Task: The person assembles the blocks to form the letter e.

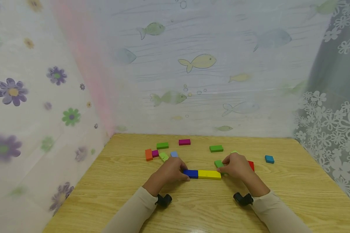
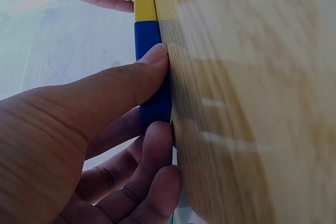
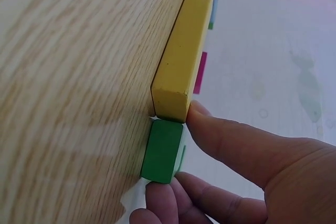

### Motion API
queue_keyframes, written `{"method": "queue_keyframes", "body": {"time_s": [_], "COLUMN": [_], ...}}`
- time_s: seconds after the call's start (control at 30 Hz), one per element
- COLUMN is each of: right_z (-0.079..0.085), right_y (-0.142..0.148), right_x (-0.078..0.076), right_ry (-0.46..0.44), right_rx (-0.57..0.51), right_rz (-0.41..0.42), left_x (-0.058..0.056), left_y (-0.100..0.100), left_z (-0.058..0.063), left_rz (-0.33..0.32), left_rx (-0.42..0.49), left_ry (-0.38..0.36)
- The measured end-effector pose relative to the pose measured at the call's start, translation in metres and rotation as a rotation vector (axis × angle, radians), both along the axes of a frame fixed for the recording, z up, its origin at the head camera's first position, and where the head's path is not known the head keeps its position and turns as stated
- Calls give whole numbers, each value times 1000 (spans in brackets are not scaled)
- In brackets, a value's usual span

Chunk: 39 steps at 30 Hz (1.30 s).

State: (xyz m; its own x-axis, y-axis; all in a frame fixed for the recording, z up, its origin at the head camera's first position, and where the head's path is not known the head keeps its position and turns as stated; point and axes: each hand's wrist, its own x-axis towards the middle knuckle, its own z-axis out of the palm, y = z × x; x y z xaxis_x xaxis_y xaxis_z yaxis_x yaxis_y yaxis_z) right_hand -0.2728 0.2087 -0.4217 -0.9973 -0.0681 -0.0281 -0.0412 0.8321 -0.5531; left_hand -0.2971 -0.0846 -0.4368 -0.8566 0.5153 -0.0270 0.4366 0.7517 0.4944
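A blue block (image 1: pixel 193 174) and a longer yellow block (image 1: pixel 209 174) lie end to end in a straight row on the wooden table. My left hand (image 1: pixel 170 170) pinches the blue block at its left end, the thumb (image 2: pixel 144 72) on its near side. At the yellow block's right end, my right hand (image 1: pixel 235 166) holds a green block (image 3: pixel 163 150) between thumb and fingers. The right thumb (image 3: pixel 220 129) also reaches the yellow block's far corner. In the head view the green block slants away from the row, partly hidden by that hand.
Behind the row lie two green blocks (image 1: pixel 162 145) (image 1: pixel 216 148) and a magenta block (image 1: pixel 184 142). Orange (image 1: pixel 148 155), small magenta (image 1: pixel 155 153), lime (image 1: pixel 163 157) and light blue (image 1: pixel 174 154) blocks sit left; red (image 1: pixel 251 165) and teal (image 1: pixel 269 159) ones right. Patterned curtains (image 1: pixel 204 106) border the table.
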Motion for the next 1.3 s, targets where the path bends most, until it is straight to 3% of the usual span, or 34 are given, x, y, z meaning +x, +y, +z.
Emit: {"method": "queue_keyframes", "body": {"time_s": [0.67, 0.93, 1.3], "right_z": [5, 9, 10], "right_y": [8, 24, 49], "right_x": [-2, -1, 4], "right_ry": [-3, 58, 73], "right_rx": [-22, -13, 13], "right_rz": [-19, -31, -73], "left_x": [-2, -2, -4], "left_y": [0, 0, 0], "left_z": [-1, -2, -6], "left_rz": [1, 2, -1], "left_rx": [-2, -12, -14], "left_ry": [-7, 1, 10]}}
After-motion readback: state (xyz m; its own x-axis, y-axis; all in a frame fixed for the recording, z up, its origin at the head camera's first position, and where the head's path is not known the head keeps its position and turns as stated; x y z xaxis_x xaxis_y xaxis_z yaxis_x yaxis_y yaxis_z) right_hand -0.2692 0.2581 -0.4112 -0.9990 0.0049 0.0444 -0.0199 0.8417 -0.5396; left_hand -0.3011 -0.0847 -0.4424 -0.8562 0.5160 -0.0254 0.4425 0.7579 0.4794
